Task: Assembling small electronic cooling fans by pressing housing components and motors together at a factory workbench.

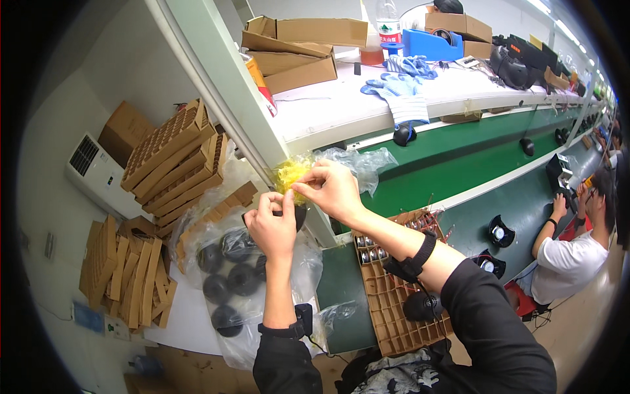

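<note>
**Both hands on a yellow bag beside the green conveyor**

Above a clear plastic sack of round black fan parts [230,276], the left hand [272,226] and right hand [331,190] meet at a crumpled yellow translucent plastic bag [291,173]. The right hand's fingertips pinch its lower edge; the left hand's fingers curl closed just beneath, around a small dark part [296,215]. A brown cardboard divider tray [394,308] lies to the right.

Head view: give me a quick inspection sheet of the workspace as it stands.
Surface: green conveyor belt under a white shelf.
Job's things: yellow crinkled bag, pinched by the right hand and left hand; left hand also holds a black round part.
Clutter: cardboard divider tray, bagged black parts, blue gloves.
Fingers: both closed on the bag.
Cables: wrist-strap cord.
Surroundings: seated co-worker, stacked trays.
</note>
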### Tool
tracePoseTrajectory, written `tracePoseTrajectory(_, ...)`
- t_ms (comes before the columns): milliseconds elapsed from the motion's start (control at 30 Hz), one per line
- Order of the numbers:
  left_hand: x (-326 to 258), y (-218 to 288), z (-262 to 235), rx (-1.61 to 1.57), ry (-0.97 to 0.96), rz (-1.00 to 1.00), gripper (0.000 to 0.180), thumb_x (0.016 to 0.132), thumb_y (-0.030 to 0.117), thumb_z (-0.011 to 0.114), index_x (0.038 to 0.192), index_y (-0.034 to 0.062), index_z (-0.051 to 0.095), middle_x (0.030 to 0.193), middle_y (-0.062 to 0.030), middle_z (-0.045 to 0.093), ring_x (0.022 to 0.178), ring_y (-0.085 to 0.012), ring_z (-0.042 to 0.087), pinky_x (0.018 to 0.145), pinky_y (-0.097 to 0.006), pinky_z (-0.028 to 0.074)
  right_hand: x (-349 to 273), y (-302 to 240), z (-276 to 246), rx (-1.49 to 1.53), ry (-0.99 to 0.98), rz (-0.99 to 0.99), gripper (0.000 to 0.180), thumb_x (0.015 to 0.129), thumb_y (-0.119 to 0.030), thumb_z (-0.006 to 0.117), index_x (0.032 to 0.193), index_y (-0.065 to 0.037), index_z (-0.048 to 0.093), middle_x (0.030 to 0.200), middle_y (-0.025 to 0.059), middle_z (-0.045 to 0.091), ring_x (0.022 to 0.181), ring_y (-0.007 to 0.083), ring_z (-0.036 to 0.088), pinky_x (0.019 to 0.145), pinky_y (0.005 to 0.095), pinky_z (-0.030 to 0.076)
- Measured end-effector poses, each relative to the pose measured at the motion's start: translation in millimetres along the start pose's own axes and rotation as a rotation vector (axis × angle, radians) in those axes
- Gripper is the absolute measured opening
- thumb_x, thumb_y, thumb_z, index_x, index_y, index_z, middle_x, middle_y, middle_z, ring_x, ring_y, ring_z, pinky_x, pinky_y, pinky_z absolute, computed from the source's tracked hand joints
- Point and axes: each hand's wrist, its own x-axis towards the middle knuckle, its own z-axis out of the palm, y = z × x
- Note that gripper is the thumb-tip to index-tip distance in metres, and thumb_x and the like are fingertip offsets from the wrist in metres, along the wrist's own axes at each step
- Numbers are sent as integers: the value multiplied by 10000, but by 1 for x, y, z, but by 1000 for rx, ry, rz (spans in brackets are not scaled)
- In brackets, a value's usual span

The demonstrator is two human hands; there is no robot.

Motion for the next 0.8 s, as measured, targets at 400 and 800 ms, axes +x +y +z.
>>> tracePoseTrajectory(400,6,-24,7,44,100,-8,274,787,334,698,743,100,564,571,-24,582,544,-258,537,723,-355,410,-24,8,-12,615,423,55,569,762,-21,712,1294,-62,515,1055,86,564,797,104,617,647,242,540)
tracePoseTrajectory(800,-108,-14,-59,-1458,-241,-960,410,997,448,338,957,78,510,776,3,543,683,-113,530,663,-249,457,-147,-18,-87,-76,-565,-410,944,631,-331,819,1399,-92,326,1393,257,325,1266,429,363,1031,457,352)
